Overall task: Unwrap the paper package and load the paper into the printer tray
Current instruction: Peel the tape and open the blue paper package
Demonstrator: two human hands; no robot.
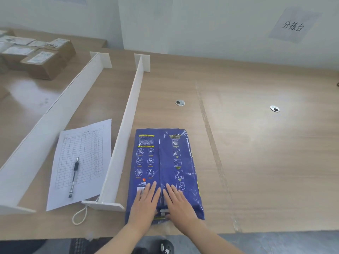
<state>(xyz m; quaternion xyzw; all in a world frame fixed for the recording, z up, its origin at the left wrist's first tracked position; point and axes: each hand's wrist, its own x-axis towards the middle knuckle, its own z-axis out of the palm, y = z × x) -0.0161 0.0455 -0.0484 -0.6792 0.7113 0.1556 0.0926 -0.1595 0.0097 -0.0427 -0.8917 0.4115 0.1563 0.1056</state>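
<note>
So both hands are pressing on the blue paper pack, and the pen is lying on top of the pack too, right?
Not quite. Both hands, left hand and right hand, do lie flat on the blue paper pack, but the pen isn't on it. The head view shows the pen lying on the printed sheet, left of the white divider.

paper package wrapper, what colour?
Dark blue paper package, with white icons and yellow text blocks. The head view, the only one, shows it.
</note>
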